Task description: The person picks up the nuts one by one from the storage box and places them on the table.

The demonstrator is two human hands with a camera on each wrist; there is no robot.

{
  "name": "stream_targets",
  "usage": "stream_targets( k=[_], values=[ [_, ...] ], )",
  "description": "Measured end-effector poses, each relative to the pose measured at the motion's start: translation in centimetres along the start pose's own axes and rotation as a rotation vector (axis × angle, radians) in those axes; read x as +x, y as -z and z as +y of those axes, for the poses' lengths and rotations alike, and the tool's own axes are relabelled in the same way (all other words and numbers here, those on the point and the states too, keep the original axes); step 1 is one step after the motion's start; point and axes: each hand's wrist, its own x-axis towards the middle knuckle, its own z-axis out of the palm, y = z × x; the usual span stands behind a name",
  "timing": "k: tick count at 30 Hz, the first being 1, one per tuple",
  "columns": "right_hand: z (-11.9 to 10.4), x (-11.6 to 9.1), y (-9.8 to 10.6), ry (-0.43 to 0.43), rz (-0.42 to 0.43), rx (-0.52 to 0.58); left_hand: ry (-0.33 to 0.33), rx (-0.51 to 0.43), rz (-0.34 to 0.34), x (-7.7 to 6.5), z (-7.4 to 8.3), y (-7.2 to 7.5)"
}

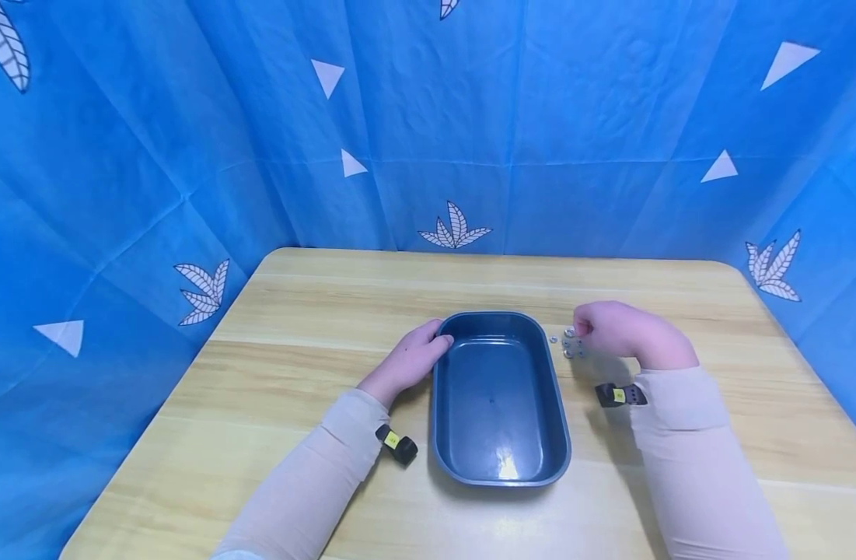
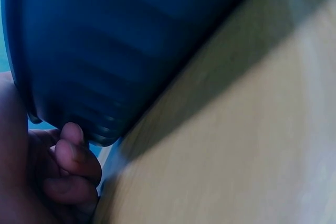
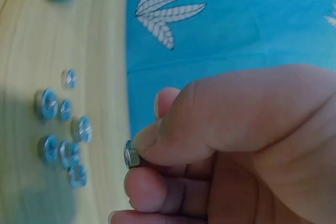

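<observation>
My left hand (image 1: 412, 359) grips the far left rim of a deep dark blue plastic tray (image 1: 494, 412), thumb over the edge. In the left wrist view its curled fingers (image 2: 79, 158) lie by the tray's outer wall. To the right of the tray, my right hand (image 1: 618, 330) is raised over the table. Its thumb and fingers pinch a small shiny metal flange nut (image 3: 131, 155). Several similar nuts (image 3: 48, 103) lie loose below it on the table, between the hand and the tray. Nothing lies in the tray.
The wood-grain table (image 1: 330, 311) has rounded far corners. Blue cloth (image 1: 428, 117) with white leaves and triangles hangs behind it and at both sides. A strapped wrist camera (image 1: 397, 446) sits at the left wrist, another camera (image 1: 618, 395) at the right.
</observation>
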Motion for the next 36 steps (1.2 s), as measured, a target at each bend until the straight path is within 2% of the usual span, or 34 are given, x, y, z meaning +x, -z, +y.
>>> stream_targets(
  k=[11,20,23,29,36],
  values=[
    [2.2,0.1,-0.7,-0.087,-0.049,0.047,0.008,0.022,-0.006,0.3,0.7,0.1],
    [2.8,0.8,-1.5,-0.090,-0.035,0.048,0.016,0.008,0.001,-0.1,0.4,0.0],
    [3.0,0.9,-1.6,-0.100,-0.051,0.049,0.031,-0.005,-0.006,-0.2,0.4,-0.1],
    [3.2,0.9,-1.4,-0.088,-0.026,0.031,0.030,-0.011,0.001,-0.1,0.5,-0.1],
    [3.0,1.1,-1.5,-0.070,-0.046,0.055,0.034,-0.018,-0.009,0.0,-0.1,0.1]
  ],
)
